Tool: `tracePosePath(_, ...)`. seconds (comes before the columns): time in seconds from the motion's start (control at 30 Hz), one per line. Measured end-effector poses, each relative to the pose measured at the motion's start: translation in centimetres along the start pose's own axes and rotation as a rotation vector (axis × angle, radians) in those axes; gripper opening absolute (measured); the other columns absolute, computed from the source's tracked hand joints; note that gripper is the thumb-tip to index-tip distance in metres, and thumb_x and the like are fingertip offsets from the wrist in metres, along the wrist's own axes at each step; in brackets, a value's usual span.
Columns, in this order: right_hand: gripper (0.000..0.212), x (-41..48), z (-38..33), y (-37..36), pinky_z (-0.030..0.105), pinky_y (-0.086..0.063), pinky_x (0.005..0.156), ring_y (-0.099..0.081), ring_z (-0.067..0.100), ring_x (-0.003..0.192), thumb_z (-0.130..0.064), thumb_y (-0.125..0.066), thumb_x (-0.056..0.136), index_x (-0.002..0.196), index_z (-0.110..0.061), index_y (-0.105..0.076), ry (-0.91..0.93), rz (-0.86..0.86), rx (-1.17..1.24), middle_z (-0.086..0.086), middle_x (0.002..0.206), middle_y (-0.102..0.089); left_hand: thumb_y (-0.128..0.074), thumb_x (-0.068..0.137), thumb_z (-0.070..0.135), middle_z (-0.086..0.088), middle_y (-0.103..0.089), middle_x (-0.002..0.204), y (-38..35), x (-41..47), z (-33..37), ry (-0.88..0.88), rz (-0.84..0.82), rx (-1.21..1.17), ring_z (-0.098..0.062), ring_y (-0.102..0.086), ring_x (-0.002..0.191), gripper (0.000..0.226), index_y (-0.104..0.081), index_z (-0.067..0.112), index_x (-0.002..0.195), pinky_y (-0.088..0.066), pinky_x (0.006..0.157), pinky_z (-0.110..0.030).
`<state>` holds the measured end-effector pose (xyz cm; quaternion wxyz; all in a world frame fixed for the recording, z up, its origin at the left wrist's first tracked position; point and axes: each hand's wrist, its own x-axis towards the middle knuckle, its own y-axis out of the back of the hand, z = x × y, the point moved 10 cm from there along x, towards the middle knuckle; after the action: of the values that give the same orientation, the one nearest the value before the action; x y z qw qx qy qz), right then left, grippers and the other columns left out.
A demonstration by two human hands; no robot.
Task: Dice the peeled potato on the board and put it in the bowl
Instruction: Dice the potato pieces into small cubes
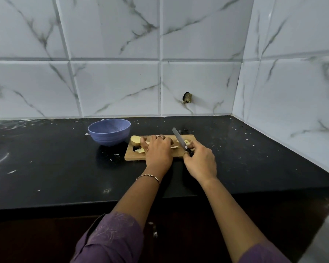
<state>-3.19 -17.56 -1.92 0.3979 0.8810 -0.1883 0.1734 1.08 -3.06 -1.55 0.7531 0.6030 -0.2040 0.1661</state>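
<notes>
Black stone countertop (55, 168), speckled with pale flecks, set against white marble-veined wall tiles (114, 88); one tile has a dark broken hole (187, 97).

Rectangular wooden cutting board (134, 158) lies on the counter. Just beside its far-left corner stands a round blue-lavender plastic bowl (109, 131); no potato is visible inside it.

Peeled pale-yellow potato (135, 140): a large chunk sits at the board's left end, and smaller cut pieces (187, 142) are scattered across the board.

Left hand (157, 149), with a ring and a thin wrist bracelet (148, 176), lies palm-down over the middle of the board with its thumb against a potato piece. The fingers bend down at the far side; cannot tell whether they grip anything beneath.

Right hand (200, 160) is wrapped round the black handle of a grey-bladed kitchen knife (179, 139). The blade slants up and away, with its tip lifted above the board's far edge.

Purple sleeves (112, 236) cover both forearms
</notes>
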Motion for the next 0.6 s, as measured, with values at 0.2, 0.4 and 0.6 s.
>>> tracePosePath(0.2, 0.009, -0.5, 1.3, -0.2, 0.028, -0.043, 0.063, -0.061, 0.022, 0.079, -0.018, -0.064, 0.088, 0.096, -0.02, -0.067, -0.107, -0.038, 0.182, -0.005, 0.077, -0.061, -0.046, 0.097, 0.021, 0.001, -0.059, 0.12, 0.0, -1.7, 0.4, -0.045, -0.052, 0.041, -0.022, -0.039, 0.124, 0.026, -0.069, 0.021, 0.109, -0.012, 0.112, -0.057)
tracePosePath(0.4, 0.013, -1.4, 1.3, 0.3, 0.024, -0.039, 0.056, -0.059, 0.017, 0.07, -0.017, -0.064, 0.089, 0.1, -0.019, -0.069, -0.099, -0.055, 0.202, -0.001, 0.08, -0.065, -0.037, 0.1, 0.031, 0.001, -0.051, 0.14, -0.8, -2.7, 0.8, -0.087, -0.142, 0.025, -0.021, -0.031, 0.136, 0.036, -0.061, 0.019, 0.125, -0.006, 0.112, -0.059)
tracePosePath(0.6, 0.02, -2.1, 1.0, 0.8, 0.016, -0.038, 0.054, -0.061, 0.011, 0.071, -0.017, -0.063, 0.089, 0.108, -0.02, -0.071, -0.046, -0.048, 0.133, -0.002, 0.084, -0.068, -0.027, 0.103, 0.036, 0.003, -0.028, 0.16, -1.8, -2.9, 1.2, -0.129, -0.257, -0.021, -0.016, -0.014, 0.148, 0.051, -0.041, 0.017, 0.147, 0.001, 0.113, -0.061)
